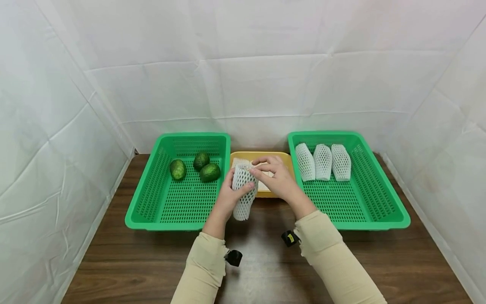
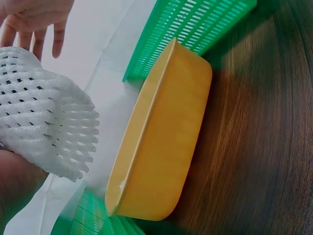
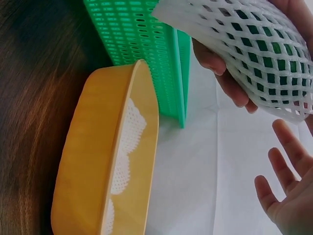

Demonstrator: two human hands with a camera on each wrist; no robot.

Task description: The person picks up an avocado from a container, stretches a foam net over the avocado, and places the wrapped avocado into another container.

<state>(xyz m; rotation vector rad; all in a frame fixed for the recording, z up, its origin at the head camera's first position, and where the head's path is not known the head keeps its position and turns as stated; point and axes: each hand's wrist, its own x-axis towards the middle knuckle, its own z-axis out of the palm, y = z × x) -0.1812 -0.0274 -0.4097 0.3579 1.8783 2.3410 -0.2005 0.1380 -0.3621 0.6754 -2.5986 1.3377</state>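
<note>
A white foam net sleeve [image 1: 244,190] stands tilted over the table, with dark green, likely an avocado, showing through its mesh in the right wrist view. My left hand [image 1: 228,195] grips the sleeve around its side, thumb across the front. At the sleeve's upper rim, my right hand [image 1: 276,177] pinches the edge with thumb and index finger. Its other fingers [image 3: 281,169] are spread away from the net. In the left wrist view the sleeve's lower end [image 2: 73,127] hangs loose and narrow. The pinching fingertips are partly hidden in both wrist views.
A green basket [image 1: 142,207] on the left holds three avocados [image 1: 210,172]. Another green basket [image 1: 395,211] on the right holds three net-sleeved pieces [image 1: 323,162]. Between them a yellow tray [image 1: 262,194] contains white foam nets [image 3: 131,128]. White cloth walls enclose the wooden table [image 1: 262,270].
</note>
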